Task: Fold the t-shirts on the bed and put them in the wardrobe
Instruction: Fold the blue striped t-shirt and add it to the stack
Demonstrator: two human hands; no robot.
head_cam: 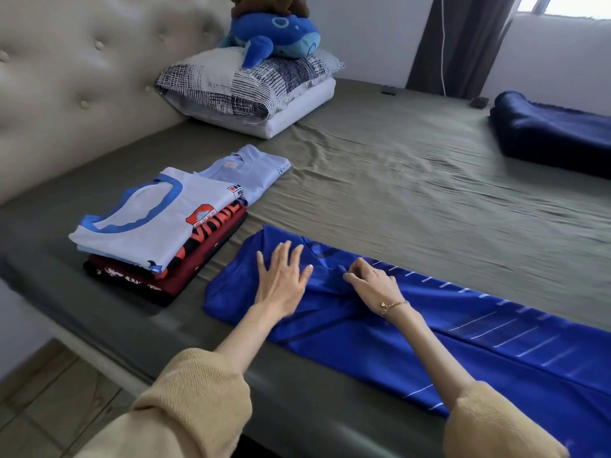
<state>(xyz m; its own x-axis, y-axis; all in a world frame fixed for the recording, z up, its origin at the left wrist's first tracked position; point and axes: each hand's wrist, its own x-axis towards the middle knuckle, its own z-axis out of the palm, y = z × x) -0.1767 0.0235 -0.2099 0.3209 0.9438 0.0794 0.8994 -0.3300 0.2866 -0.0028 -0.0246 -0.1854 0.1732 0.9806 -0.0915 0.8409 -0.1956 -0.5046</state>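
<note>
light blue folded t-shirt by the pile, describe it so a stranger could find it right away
Start at the tufted headboard and drop to the stack of folded t-shirts on the bed below it. The light blue t-shirt lies partly tucked under that stack's far end, toward the pillows. It is the only plain pale one, with no big print.

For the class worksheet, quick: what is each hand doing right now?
Left hand: open, flat on the blue t-shirt.
Right hand: pinching a fold of it.

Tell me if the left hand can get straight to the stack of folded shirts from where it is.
Probably yes. The left hand lies flat on the blue shirt, and the folded stack sits just to its left with only bare bedsheet between them.
</note>
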